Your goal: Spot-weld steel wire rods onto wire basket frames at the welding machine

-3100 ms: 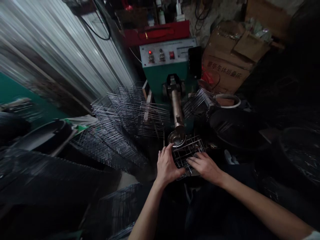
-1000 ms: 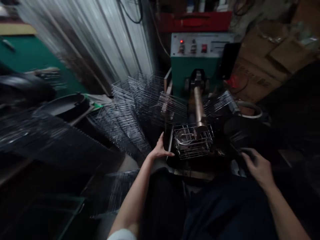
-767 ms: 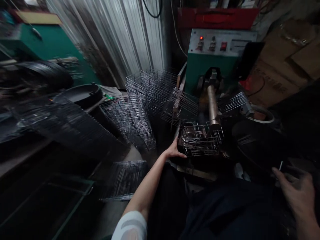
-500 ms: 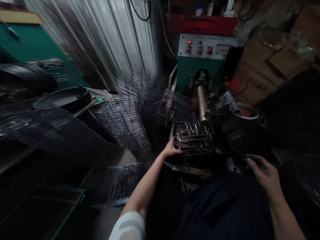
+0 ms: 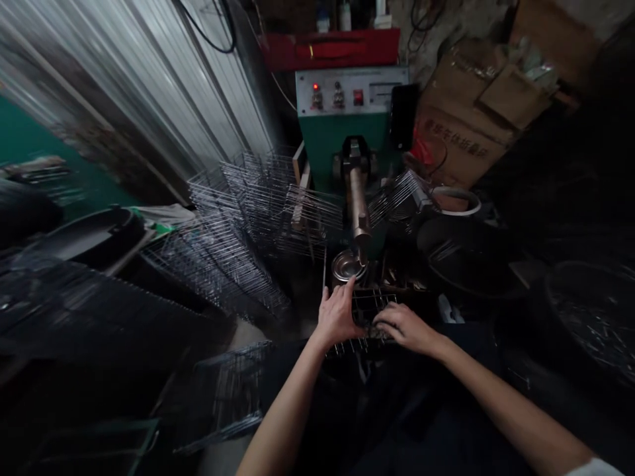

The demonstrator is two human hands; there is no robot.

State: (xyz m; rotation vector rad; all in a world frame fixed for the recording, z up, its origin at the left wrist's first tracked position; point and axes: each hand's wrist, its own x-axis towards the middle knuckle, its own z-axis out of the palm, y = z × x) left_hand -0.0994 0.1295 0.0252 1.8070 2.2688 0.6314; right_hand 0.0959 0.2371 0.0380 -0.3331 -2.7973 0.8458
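A small wire rack [image 5: 368,303] lies low in front of me, below the machine's metal arm. My left hand [image 5: 338,316] grips its left side, thumb on the near wires and index finger stretched toward a round metal dish [image 5: 348,265]. At the rack's right side is my right hand [image 5: 407,328], its fingers bent and drawn together over the wires. Whatever those fingers hold is too dark and small to make out. Just beyond the rack, the tip of the metal arm [image 5: 358,205] points down over the dish.
Behind stands a green machine [image 5: 322,142] with a lit red lamp. Stacked wire racks [image 5: 233,231] crowd the left. On the right are a black basin [image 5: 466,254], a tub [image 5: 595,317] of thin metal pieces and a cardboard box [image 5: 461,125]. Another wire rack [image 5: 235,390] stands at lower left.
The wire rack has come down from under the metal arm toward me, with my left hand on it. My right hand has moved left from beside the basin to the rack. The view has turned right.
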